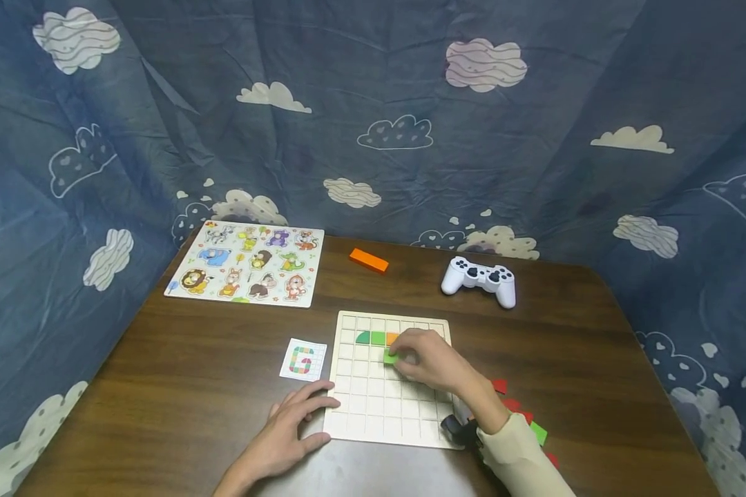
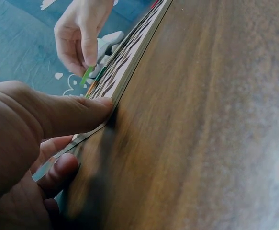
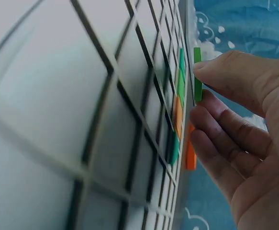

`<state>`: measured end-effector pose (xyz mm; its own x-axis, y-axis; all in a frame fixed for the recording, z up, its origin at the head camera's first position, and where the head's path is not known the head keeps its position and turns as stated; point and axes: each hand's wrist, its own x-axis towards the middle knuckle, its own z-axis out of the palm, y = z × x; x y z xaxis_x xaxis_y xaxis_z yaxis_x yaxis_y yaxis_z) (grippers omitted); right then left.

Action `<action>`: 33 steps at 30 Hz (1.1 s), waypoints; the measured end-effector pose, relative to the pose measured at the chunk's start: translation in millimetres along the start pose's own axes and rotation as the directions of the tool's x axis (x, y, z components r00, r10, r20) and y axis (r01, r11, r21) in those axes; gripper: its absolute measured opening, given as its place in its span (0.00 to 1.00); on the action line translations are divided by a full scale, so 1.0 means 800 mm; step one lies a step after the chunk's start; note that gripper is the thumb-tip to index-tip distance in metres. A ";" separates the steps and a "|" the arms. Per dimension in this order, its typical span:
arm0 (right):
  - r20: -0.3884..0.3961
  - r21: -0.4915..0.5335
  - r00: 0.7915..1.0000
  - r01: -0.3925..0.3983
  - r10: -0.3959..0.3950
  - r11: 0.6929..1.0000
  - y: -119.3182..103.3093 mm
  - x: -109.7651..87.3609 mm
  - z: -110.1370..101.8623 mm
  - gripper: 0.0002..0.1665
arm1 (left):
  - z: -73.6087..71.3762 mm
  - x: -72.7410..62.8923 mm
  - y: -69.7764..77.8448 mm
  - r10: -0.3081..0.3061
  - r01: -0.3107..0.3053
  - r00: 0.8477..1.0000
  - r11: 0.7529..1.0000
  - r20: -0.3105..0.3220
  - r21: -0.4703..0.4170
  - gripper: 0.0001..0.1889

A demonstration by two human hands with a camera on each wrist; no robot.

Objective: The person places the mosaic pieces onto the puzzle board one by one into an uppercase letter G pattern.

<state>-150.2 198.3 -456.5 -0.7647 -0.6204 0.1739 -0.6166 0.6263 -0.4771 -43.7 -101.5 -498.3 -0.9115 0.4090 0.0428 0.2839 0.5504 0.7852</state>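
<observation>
My right hand pinches a light green square tile between thumb and fingers. In the right wrist view that tile is on edge, held just off the wooden grid board. Along an upper row of the board lie a dark green rounded tile, a light green square and an orange tile; the right wrist view adds another dark green tile. My left hand rests at the board's left edge with fingers spread, its thumb touching the rim.
A pattern card with a coloured G lies left of the board. Red tiles and a green tile are by the right forearm. Farther back are an animal puzzle, an orange block and a white game controller.
</observation>
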 end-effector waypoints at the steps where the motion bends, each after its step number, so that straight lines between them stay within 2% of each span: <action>1: 0.005 -0.002 1.000 0.001 -0.001 1.000 -0.001 0.003 0.003 0.09 | 0.000 0.000 0.000 0.001 -0.001 1.000 1.000 0.002 0.001 0.25; 11: 0.032 -0.006 0.999 -0.014 0.014 1.000 -0.016 0.024 0.023 0.10 | 0.000 0.001 0.001 -0.021 0.021 1.000 1.000 0.022 -0.009 0.25; 33: 0.053 -0.095 0.994 -0.089 0.094 0.992 -0.030 0.049 0.031 0.08 | -0.002 0.002 0.003 -0.005 0.005 1.000 1.000 0.022 -0.004 0.24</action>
<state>-160.8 147.1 -459.7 -0.8082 -0.5831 0.0821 -0.5614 0.7208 -0.4065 -45.4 -100.9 -495.3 -0.9059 0.4227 0.0255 0.2786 0.5497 0.7876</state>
